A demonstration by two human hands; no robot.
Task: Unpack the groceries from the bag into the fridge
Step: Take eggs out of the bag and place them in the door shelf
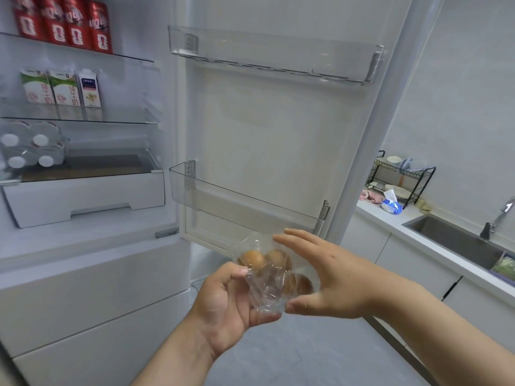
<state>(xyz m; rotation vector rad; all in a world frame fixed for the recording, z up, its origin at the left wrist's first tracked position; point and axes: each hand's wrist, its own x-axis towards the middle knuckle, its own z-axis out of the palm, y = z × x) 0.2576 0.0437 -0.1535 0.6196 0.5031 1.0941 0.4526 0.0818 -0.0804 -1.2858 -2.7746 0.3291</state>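
This is a home kitchen. A tall white fridge (264, 129) stands open, its glass shelves stocked with red drink cans (64, 22) and green-and-white milk cartons (50, 89). Beside it runs a pale bench (390, 222) over white cabinet doors (404, 259), with a sunken steel sink (457, 240), a chrome tap (498, 215) and a black wire dish rack (401, 182) holding bowls and plates.

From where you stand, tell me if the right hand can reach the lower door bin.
Probably yes: the lower door bin hangs above the right hand, nothing between them; the left hand holds the egg pack.
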